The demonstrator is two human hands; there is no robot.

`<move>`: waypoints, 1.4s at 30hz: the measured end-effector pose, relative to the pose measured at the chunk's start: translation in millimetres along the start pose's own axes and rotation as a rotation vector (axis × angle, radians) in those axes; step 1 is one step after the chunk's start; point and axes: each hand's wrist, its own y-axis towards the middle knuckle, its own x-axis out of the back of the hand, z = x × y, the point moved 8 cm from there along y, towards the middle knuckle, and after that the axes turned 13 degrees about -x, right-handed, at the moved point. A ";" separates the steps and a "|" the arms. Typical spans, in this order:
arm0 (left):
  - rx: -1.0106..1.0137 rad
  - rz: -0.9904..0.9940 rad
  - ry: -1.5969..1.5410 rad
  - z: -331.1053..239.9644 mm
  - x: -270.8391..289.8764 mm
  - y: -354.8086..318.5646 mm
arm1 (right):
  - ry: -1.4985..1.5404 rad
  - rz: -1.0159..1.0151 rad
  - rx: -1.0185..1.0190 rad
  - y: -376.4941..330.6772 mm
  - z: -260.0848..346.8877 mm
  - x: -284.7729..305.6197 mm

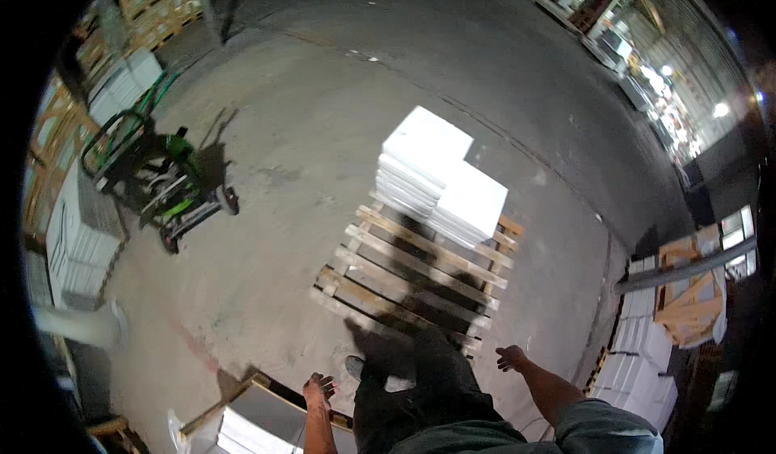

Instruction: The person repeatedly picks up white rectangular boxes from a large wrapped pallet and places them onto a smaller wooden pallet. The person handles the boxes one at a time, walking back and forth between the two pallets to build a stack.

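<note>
Handling white slabs [442, 177] at the far end of the pallet [388, 249] likely wants palms under opposite edges; left hand [319, 390], short of the pallet, and right hand [510, 358], just beside it, look empty, half-open.

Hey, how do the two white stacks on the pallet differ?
The left stack stands taller than the right stack. The left stack also sits farther from the person, while the right stack sits nearer. Both are white, flat-topped and on the same wooden pallet.
</note>
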 end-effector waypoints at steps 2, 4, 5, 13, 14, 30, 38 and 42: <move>0.038 0.058 0.004 -8.5 -55.3 12.5 | -0.018 0.044 -0.019 39.4 -16.2 26.0; 0.076 0.109 -0.008 -4.7 -112.3 27.0 | 0.075 -0.048 -0.141 56.8 -15.0 60.8; 0.037 0.210 0.022 -7.9 -152.1 27.2 | 0.060 -0.081 0.009 69.8 -6.6 82.4; 0.221 0.459 0.167 105.5 -476.0 61.1 | -0.332 -0.446 0.627 291.0 198.0 249.7; 0.202 0.410 0.161 116.2 -491.8 78.9 | -0.572 -0.412 0.451 265.6 308.4 224.4; 0.102 0.367 0.140 311.1 -885.7 235.9 | -0.537 -0.511 0.569 459.0 708.5 275.1; 0.094 0.245 0.171 309.7 -800.7 229.7 | -0.457 -0.283 0.419 476.8 566.0 262.0; 0.026 0.314 0.478 296.3 -738.8 217.9 | -0.169 0.038 0.214 499.8 476.4 240.4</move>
